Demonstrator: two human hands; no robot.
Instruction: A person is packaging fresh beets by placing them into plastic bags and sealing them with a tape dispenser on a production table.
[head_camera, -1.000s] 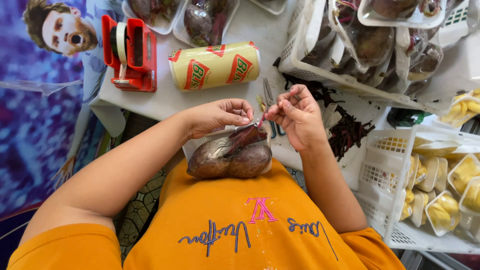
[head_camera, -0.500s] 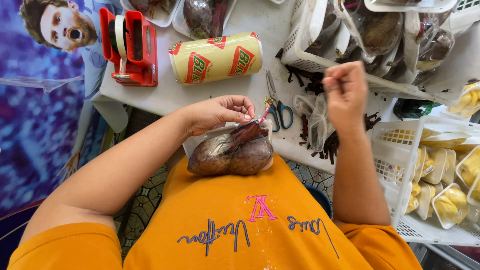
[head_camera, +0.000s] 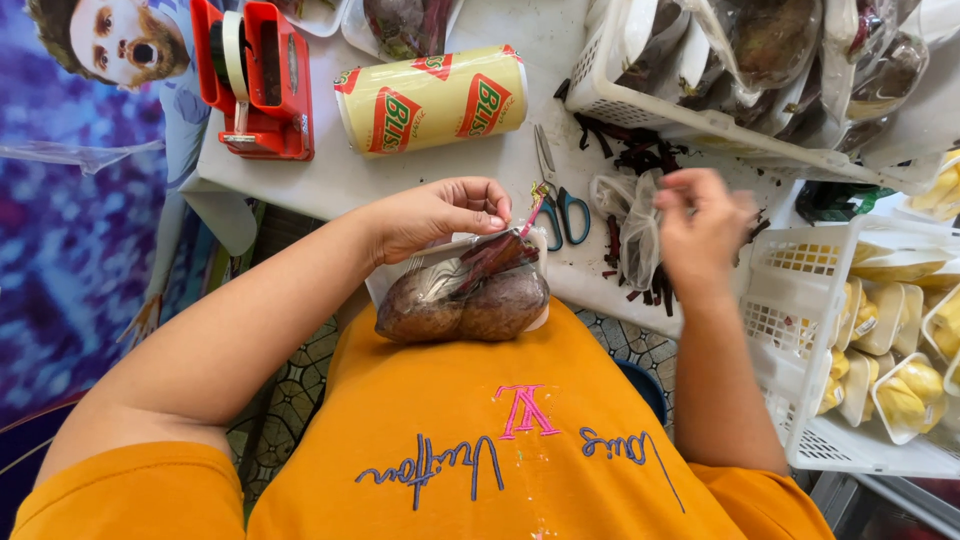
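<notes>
Resting against your orange shirt, the clear bag holds two dark purple-brown roots, its long axis left to right, its gathered neck pointing up and away; your left hand pinches that neck between closed fingertips; your right hand, blurred, hangs loosely curled over crumpled empty bags, grip unclear; beyond, white baskets hold trays of yellow fruit.

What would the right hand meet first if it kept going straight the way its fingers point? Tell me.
The right hand points left toward the crumpled clear plastic bag on the white table, so it would likely meet that bag first, then the scissors beyond. The hand is blurred and its height unclear.
</notes>
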